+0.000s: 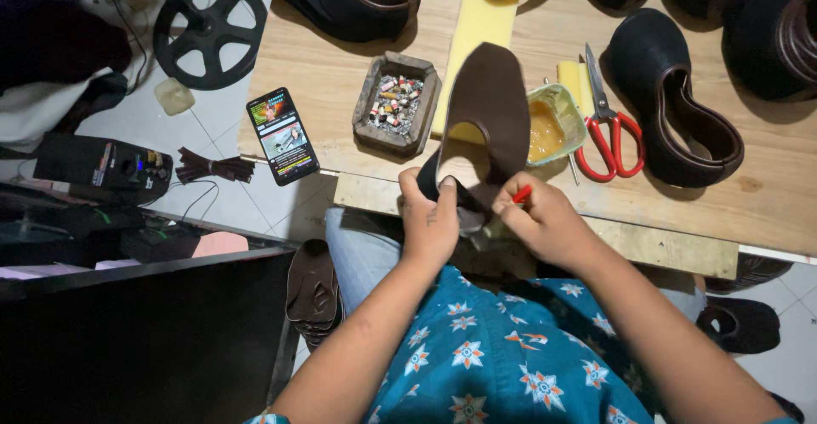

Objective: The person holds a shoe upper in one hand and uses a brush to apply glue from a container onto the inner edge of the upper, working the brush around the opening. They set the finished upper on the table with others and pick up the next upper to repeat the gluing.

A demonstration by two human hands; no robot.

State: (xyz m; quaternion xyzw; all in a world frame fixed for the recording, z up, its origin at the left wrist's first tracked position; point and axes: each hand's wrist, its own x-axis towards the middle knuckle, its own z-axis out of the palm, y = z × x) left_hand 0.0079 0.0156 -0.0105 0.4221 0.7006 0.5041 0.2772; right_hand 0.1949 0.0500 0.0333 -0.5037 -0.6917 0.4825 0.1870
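Head view, looking straight down: a dark brown upper [488, 101] is held up over the near edge of the bench [340, 75], long axis running away from the body, toe end far, open heel end right at the hands. The left hand [428, 220] is clamped on the upper's near left edge, thumb on top, while the right hand [545, 220] is closed around a small red tool [522, 193] whose tip is touching the near right edge, so both hands sit about equally close. A glue tub [553, 125] sits just right of the upper, red scissors [606, 126] beyond it.
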